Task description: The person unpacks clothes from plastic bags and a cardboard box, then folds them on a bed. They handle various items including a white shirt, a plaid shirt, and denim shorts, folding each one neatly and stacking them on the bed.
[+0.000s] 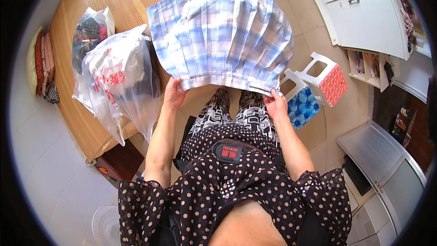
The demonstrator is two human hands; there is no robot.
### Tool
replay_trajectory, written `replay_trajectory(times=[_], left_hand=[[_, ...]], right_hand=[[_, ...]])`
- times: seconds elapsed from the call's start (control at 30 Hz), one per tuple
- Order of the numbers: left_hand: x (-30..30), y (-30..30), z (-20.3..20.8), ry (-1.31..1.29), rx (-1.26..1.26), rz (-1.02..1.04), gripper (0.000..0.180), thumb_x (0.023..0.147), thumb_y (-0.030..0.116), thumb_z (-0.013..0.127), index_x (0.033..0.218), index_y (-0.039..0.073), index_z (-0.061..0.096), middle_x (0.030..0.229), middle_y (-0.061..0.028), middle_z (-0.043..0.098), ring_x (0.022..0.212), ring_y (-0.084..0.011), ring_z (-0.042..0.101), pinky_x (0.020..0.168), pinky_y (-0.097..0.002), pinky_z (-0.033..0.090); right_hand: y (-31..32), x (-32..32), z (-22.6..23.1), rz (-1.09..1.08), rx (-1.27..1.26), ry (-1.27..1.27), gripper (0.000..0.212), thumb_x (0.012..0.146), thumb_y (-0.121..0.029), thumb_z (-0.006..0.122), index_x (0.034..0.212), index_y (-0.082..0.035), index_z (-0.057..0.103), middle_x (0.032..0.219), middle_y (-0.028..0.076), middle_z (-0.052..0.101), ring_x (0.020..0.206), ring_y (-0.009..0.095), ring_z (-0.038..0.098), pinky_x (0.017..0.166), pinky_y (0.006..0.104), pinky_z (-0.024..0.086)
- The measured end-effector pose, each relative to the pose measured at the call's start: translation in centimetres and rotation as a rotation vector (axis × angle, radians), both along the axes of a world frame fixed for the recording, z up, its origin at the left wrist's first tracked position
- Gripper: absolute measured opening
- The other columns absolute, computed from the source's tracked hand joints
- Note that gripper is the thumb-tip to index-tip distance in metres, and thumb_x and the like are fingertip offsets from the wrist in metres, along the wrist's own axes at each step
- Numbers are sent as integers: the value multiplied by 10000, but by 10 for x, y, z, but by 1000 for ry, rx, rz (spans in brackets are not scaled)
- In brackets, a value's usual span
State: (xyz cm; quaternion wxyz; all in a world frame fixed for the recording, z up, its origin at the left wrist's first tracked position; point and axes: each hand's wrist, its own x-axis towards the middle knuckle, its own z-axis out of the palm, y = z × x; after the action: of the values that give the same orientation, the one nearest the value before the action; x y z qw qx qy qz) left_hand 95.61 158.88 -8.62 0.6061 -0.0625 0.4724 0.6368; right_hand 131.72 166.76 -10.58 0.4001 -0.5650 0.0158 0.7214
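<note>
A blue, white and beige plaid pleated skirt point(223, 36) is spread out in front of me, its pleats fanning away from the waistband. My left hand point(174, 93) is closed on the left end of the waistband, thumb on top. At the right end of the same band, my right hand point(276, 105) pinches the fabric. The skirt's left part lies over the edge of the wooden mat, while its right part hangs over the floor. The fingers beneath the cloth are partly hidden.
Filled clear plastic bags point(120, 75) stand on the slatted bed mat point(68, 95) at the left. Two plastic stools, one red-topped point(333, 85) and one blue-topped point(300, 108), stand at the right. A white cabinet point(364, 18) is beyond them; a fan point(105, 225) is at lower left.
</note>
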Motion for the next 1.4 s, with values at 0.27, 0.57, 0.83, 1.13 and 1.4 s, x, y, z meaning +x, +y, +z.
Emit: replay_trajectory(times=[0.27, 0.57, 0.83, 1.13, 1.4], left_hand=[[2, -3, 3, 368, -173, -40, 269, 804, 41, 542, 1063, 70, 475, 980, -34, 549, 859, -149, 567, 693, -302, 514], [3, 35, 41, 670, 15, 1, 221, 797, 105, 592, 992, 36, 515, 889, -15, 577, 786, -68, 526, 692, -212, 425], [14, 8, 23, 642, -178, 33, 346, 777, 162, 629, 1043, 18, 459, 867, -22, 566, 748, -85, 536, 675, -211, 440], [62, -3, 42, 1840, 34, -508, 749, 610, 189, 729, 1231, 10, 351, 1250, -177, 362, 1160, -326, 343, 974, -408, 283], [107, 103, 68, 941, 48, -521, 692, 696, 132, 648, 1279, 25, 289, 1253, -214, 354, 1151, -328, 371, 894, -358, 373]], right_hand=[[-4, -6, 9, 8, -20, -90, 128, 817, -165, 573, 926, -131, 515, 747, -10, 542, 593, 116, 519, 498, 255, 445], [37, -18, 56, 5, 260, -77, 98, 849, -183, 538, 867, -97, 493, 663, -7, 494, 523, 97, 465, 448, 237, 416], [19, -12, 56, 134, 266, -210, 154, 877, -240, 487, 836, -91, 483, 623, -24, 453, 476, 79, 420, 413, 217, 370], [22, -19, 68, 228, 297, -335, 190, 856, -256, 520, 815, -76, 477, 616, -12, 456, 467, 67, 424, 418, 201, 393], [99, -153, 190, 742, 1464, -812, 174, 748, -133, 603, 856, 0, 572, 919, 135, 532, 879, 272, 516, 780, 342, 409]])
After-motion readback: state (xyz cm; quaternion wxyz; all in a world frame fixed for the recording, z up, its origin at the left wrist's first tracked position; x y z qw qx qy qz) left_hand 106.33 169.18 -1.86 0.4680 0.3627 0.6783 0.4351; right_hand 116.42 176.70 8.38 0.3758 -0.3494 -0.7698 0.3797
